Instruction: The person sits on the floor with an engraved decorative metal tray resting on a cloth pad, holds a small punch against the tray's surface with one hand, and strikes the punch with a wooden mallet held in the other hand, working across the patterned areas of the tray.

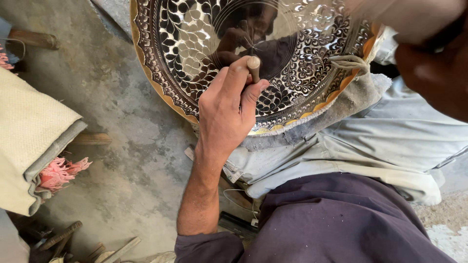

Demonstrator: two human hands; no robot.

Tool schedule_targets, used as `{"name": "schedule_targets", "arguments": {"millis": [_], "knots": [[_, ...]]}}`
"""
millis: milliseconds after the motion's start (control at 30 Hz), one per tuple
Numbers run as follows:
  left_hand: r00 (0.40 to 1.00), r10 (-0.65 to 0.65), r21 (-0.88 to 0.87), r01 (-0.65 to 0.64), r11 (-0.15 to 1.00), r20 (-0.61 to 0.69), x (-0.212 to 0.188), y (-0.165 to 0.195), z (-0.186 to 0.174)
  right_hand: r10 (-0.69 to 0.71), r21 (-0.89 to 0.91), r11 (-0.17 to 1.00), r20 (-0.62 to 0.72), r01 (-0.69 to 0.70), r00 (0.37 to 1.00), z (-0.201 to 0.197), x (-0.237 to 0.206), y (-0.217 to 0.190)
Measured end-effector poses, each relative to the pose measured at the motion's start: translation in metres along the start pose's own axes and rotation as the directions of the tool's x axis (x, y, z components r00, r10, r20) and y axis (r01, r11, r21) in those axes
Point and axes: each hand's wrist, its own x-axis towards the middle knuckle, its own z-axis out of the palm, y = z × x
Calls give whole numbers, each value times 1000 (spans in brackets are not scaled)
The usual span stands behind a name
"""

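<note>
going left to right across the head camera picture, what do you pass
Folded cloth mat → pink tassels → left hand gripping a small tool → engraved metal plate → blurred right hand.

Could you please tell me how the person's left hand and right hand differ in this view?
The left hand is sharp and fully in view; the right hand is blurred and cut off at the picture's edge. The left hand grips a small wooden-handled tool against the engraved metal tray; whether the right hand holds anything cannot be told. Both are bare and lie near the tray.
</note>
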Motion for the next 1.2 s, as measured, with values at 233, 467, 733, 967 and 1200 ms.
{"name": "schedule_targets", "arguments": {"millis": [233,467,733,967,1200], "knots": [[1000,-5,12,5,1000,31,2,-2,0,2,-1,1000,-2,-2,1000,0,0,0],[998,-6,19,5,1000,66,5,0,-5,4,0,1000,-6,-4,1000,-2,-2,-2],[998,-9,-11,10,1000,65,7,3,-6,-13,-2,1000,-3,13,1000,-2,1,-2],[996,18,0,-18,1000,91,7,-3,-6,-13,4,1000,0,13,1000,-3,-5,-6],[994,61,13,-63,998,91,8,-8,-3,-29,-6,1000,9,29,1000,-4,-7,-10]]}}
